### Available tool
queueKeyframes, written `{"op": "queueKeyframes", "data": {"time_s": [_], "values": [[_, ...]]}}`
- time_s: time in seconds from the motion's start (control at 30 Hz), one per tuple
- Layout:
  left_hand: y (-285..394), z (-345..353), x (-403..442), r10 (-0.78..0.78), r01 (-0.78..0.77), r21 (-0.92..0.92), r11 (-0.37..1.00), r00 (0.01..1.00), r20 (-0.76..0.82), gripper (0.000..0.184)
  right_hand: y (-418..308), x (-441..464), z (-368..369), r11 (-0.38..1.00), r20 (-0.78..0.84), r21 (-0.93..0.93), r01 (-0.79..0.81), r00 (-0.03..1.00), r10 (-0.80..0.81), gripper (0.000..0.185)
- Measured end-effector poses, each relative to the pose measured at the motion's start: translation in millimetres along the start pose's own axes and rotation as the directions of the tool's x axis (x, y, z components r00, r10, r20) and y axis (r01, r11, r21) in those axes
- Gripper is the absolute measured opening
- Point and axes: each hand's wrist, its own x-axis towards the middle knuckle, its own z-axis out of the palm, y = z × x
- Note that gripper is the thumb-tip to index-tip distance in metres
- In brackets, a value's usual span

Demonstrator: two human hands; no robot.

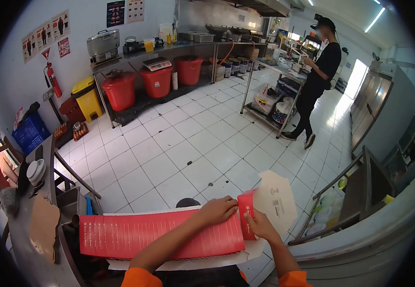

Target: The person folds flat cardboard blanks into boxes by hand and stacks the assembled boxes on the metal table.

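Hands (221, 210) on apparent cartons (150, 227), tiled floor (178, 143)

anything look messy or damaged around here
Yes. The brown cardboard on the table at the left has ragged edges, as if torn. Dark spots also dot the white floor tiles; whether they are dirt or scraps, I cannot tell.
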Motion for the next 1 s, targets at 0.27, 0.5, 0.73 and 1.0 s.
{"op": "queueKeyframes", "data": {"time_s": [0.27,0.5,0.73,1.0], "values": [[8,5,-4,-0.085,0.086,0.009,0.996,0.996,-0.036,0.033,-14,-7,1,0.991,0.12,0.112,-0.071,0.991,0.058,0.032],[17,2,-6,-0.173,0.173,0.049,0.984,0.985,-0.002,0.034,24,-7,27,0.89,0.215,0.451,-0.063,0.976,-0.04,0.036],[15,-7,-6,-0.173,0.173,0.003,0.985,0.984,0.046,0.047,32,-10,35,0.407,0.31,0.838,-0.364,0.931,0.195,0.04],[21,-9,1,-0.249,0.245,0.047,0.968,0.961,0.123,0.06,30,-15,11,0.751,0.371,0.555,-0.357,0.915,0.161,0.047]]}}
